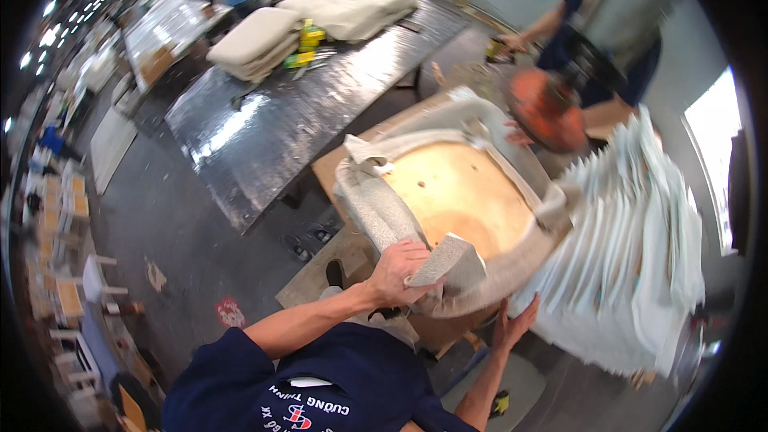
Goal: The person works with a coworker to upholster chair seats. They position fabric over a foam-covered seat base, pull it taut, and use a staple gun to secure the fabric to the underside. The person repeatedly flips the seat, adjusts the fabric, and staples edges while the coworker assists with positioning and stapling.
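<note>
A seat panel with a bare plywood face [460, 200] lies on a wooden work table, wrapped round its rim in beige upholstery fabric [372, 216]. Loose fabric corners stand up around the edge. My left hand [400, 272] is closed on a fabric flap [448, 264] at the near edge. Close by the panel's near right side, my right hand [516, 324] has its fingers stretched out; whether it touches the fabric is unclear. A co-worker's hand [520, 134] is at the panel's far right side.
A silver-covered table [280, 128] carries folded beige fabric [256, 40] and yellow-green items [308, 44]. Pale blue-white sheets [616, 256] are stacked at right. The co-worker [608, 32] stands beyond, a small tool [500, 48] in one hand, behind a blurred red-orange round object [548, 108].
</note>
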A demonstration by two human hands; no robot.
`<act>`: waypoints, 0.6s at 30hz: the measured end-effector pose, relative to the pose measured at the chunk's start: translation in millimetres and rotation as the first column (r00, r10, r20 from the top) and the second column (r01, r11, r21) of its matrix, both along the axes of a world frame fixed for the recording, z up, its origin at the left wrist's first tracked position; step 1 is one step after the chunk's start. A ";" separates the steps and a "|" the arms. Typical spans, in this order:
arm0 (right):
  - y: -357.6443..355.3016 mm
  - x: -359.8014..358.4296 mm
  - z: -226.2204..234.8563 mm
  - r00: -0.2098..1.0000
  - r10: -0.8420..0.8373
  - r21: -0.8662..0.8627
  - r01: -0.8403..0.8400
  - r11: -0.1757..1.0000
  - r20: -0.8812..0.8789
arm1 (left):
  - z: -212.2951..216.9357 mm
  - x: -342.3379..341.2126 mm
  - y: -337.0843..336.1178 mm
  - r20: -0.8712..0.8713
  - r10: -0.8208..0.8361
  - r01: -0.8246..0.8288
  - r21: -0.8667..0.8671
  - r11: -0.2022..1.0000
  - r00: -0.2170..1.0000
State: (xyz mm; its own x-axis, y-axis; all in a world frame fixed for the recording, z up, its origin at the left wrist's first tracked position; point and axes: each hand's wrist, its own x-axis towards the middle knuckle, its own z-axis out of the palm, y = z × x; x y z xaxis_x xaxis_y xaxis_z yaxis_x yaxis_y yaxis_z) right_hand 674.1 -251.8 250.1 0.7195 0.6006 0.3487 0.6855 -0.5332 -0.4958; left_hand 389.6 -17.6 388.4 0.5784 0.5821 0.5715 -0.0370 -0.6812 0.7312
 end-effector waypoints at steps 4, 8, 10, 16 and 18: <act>34.1 87.1 -57.2 0.877 0.480 0.142 -0.479 0.866 0.034 | 38.1 -112.2 7.4 0.143 0.180 -0.070 -0.563 0.823 0.973; 143.1 10.7 -1.2 0.690 0.665 0.388 -0.551 0.739 -0.286 | 47.2 -257.0 15.3 0.271 0.601 -0.066 -0.876 0.478 0.752; 202.5 -31.5 20.2 0.568 0.737 0.462 -0.576 0.674 -0.366 | 54.3 -318.1 30.6 0.457 0.660 0.058 -0.845 0.532 0.597; 367.6 -215.2 36.8 0.256 0.840 0.557 -0.651 0.516 -0.478 | 22.9 -482.7 123.9 0.461 0.783 0.225 -0.888 0.402 0.419; 418.7 -290.1 70.5 0.336 0.883 0.412 -0.790 0.453 -0.328 | 2.4 -525.6 157.2 0.329 0.858 0.138 -0.944 0.298 0.395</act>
State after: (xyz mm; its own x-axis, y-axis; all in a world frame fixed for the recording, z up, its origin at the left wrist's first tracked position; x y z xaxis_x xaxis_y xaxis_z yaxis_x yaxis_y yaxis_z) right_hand 384.0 166.9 320.7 -0.0544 0.9497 0.3085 0.3972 0.3041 -0.8659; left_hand -135.9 139.6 390.9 -0.2105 0.9089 -0.3600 -0.7727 0.0709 0.6308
